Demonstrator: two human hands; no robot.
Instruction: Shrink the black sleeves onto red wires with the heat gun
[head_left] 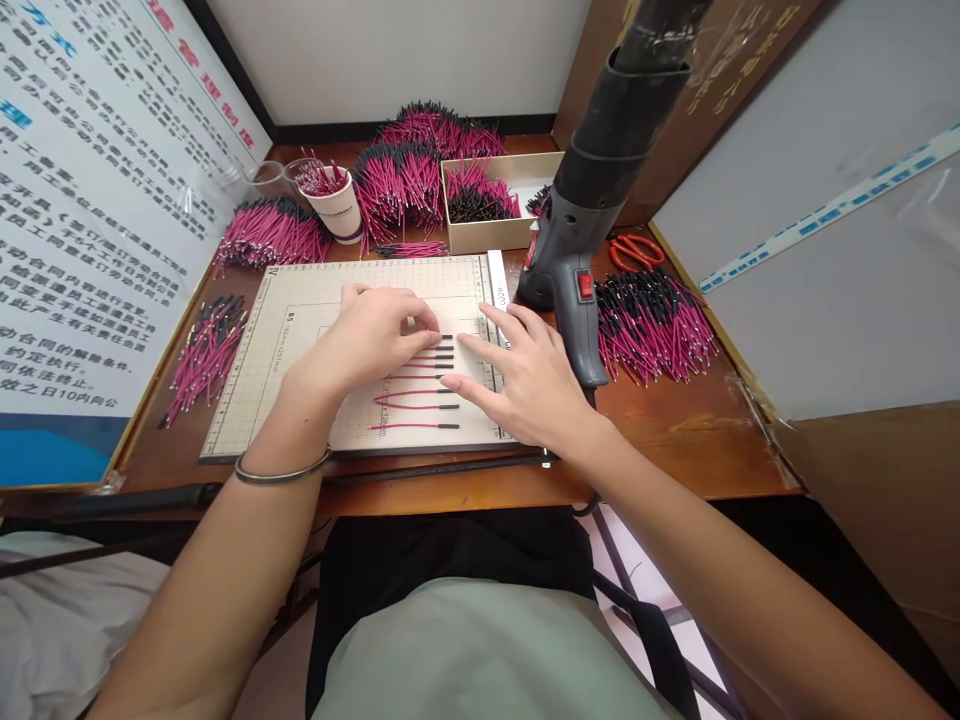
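Note:
Short pink wires (420, 407) with black sleeves on their right ends lie in a row on a cream gridded paper trimmer board (300, 330). My left hand (375, 332) reaches over the upper wires, thumb and forefinger pinched at the topmost one, whose black sleeve (447, 337) shows just past the fingertips. The palm hides the rest of that wire. To the right, my right hand (529, 375) is open with fingers spread, its thumb and forefinger close to the black sleeves. It holds nothing that I can see.
A grey heat gun (570, 230) stands upright right of the board, beside red-handled pliers (636, 250). Piles of pink wires (652, 325) flank the board. Behind it are a paper cup (337, 210) of wires, more heaps, and a cardboard box (487, 235).

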